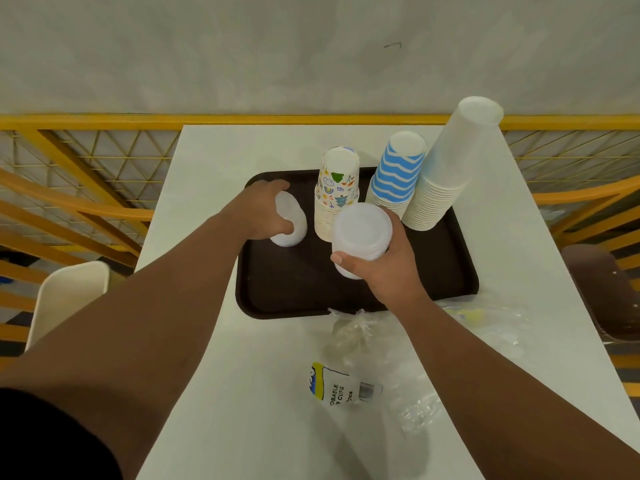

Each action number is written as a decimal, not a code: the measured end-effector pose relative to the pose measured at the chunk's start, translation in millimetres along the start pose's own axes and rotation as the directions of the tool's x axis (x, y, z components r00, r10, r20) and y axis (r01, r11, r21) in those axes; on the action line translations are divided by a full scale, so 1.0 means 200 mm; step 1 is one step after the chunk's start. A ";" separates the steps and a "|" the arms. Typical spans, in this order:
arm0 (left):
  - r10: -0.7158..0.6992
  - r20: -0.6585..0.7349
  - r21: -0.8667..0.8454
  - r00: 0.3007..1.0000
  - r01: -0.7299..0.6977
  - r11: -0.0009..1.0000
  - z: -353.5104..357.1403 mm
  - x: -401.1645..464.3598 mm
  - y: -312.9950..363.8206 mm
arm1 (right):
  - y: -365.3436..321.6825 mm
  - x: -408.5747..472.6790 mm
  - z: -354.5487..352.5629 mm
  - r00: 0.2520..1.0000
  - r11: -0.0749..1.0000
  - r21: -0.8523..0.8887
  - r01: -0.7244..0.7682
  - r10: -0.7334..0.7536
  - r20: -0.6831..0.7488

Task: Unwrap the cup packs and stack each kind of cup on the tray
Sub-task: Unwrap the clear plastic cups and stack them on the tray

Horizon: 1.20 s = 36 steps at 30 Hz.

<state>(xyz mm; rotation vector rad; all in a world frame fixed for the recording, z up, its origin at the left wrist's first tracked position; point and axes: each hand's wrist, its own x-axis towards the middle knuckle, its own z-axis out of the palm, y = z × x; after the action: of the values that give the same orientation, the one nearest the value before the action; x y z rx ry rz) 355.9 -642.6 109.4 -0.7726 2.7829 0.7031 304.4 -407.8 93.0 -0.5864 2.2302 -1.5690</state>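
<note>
At frame centre a dark brown tray point(287, 292) sits on a white table point(194, 341). The left hand point(263, 209) grasps a short clear cup stack point(291, 220) at the tray's left; the right hand point(384, 268) grips another clear stack point(362, 230) mid-tray. Behind stand patterned cups point(337, 188), blue-striped cups point(398, 171) and tall white cups point(446, 168). Empty plastic wrappers point(349, 386) lie lower right on the table

Two bare forearms reaching in from the lower edge, left hand point(266, 211) and right hand point(388, 268) ungloved, no rings or watch visible, short trimmed nails, dark sleeve point(52, 438) covering the left upper arm, right arm bare throughout
</note>
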 end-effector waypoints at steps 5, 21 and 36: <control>-0.002 0.052 0.108 0.999 -0.003 0.994 0.02 0.03 0.04 | 0.01 0.01 0.00 1.000 1.000 0.001 -0.003 0.003 0.006; -0.059 0.022 0.263 0.998 0.051 0.963 -0.05 -0.03 0.10 | 0.03 0.00 -0.02 0.999 0.999 0.010 0.034 -0.034 0.005; 0.272 -0.028 0.124 0.962 -0.267 0.956 -0.13 -0.49 0.64 | -0.03 -0.03 0.03 0.998 0.990 0.135 0.038 -0.046 0.051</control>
<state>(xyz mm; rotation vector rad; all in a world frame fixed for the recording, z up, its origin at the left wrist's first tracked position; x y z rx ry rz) 372.5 -515.9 210.7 -0.3940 2.9721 0.5591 312.8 -411.5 97.6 -0.6329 2.0663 -1.6877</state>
